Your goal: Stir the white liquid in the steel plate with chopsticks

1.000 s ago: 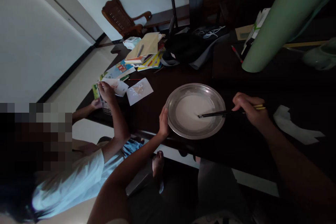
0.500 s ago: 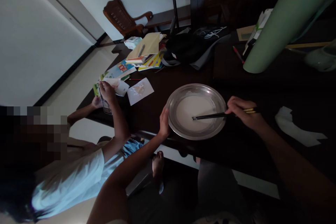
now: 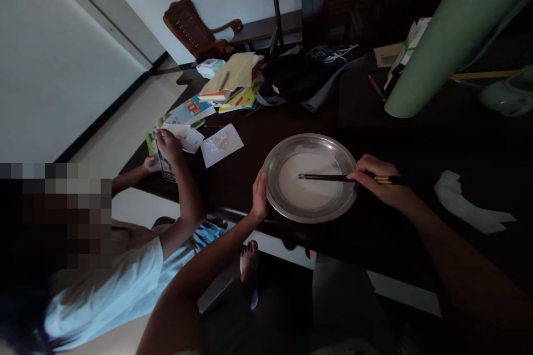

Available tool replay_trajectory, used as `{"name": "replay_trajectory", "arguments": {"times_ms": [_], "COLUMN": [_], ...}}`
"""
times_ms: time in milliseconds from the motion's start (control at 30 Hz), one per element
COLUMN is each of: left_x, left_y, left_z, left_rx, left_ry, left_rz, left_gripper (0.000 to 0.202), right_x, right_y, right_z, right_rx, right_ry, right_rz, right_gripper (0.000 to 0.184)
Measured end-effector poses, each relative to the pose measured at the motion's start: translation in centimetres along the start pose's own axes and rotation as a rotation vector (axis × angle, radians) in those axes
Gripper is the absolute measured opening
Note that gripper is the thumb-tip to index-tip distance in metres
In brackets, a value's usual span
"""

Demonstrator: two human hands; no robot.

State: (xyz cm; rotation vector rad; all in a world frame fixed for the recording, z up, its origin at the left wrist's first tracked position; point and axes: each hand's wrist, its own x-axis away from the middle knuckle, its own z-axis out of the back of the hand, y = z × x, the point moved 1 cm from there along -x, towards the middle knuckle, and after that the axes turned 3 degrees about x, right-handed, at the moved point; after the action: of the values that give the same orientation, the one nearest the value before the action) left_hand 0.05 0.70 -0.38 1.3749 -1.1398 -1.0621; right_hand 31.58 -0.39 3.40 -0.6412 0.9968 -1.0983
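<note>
A round metal plate (image 3: 272, 163) with pale white liquid in it sits near the front edge of a dark table (image 3: 375, 233). My left hand (image 3: 260, 195) grips the plate's left rim, fingers curled against it. My right hand (image 3: 381, 180) is closed on a pair of dark chopsticks (image 3: 327, 177) at the plate's right rim. The chopstick tips lie in the liquid left of the plate's middle.
Another person in a white shirt (image 3: 104, 288) sits at my left, their hands (image 3: 169, 144) on cards at the table corner. Books and papers (image 3: 225, 83), a black bag (image 3: 291, 75), a tall green flask (image 3: 449, 39), a crumpled white paper (image 3: 470, 205), a wooden chair (image 3: 195, 28).
My right hand has slid left along the plate with the chopsticks, so their tips moved from the middle towards the left of the liquid. My left hand stayed on the rim.
</note>
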Motion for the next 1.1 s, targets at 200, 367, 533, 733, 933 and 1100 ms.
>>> {"name": "replay_trajectory", "arguments": {"times_ms": [200, 367, 533, 733, 933, 1100], "left_x": [0.1, 0.2, 0.1, 0.0, -0.1, -0.1], "left_y": [0.1, 0.6, 1.1, 0.8, 0.5, 0.6], "left_z": [0.0, -0.2, -0.3, 0.0, 0.3, 0.2], "left_rx": [-0.006, -0.014, -0.046, -0.015, -0.041, -0.043], "left_ry": [-0.027, -0.028, -0.027, -0.030, -0.037, -0.026], "left_rz": [0.026, 0.009, 0.029, 0.018, 0.020, 0.026], "left_gripper": [0.042, 0.044, 0.041, 0.048, 0.053, 0.048], "right_x": [0.1, 0.0, -0.2, -0.1, -0.3, -0.2], "right_y": [0.7, 0.1, 0.2, -0.4, 0.3, -0.4], "right_z": [1.1, 0.0, 1.0, 0.0, 0.8, 0.9], "right_rx": [-0.134, -0.004, -0.011, -0.038, 0.017, -0.077], "right_ry": [0.158, -0.037, 0.142, -0.044, 0.125, 0.058], "right_rz": [-0.030, -0.001, 0.004, 0.002, 0.005, 0.007], "right_gripper": [0.055, 0.041, 0.049, 0.047, 0.043, 0.054]}}
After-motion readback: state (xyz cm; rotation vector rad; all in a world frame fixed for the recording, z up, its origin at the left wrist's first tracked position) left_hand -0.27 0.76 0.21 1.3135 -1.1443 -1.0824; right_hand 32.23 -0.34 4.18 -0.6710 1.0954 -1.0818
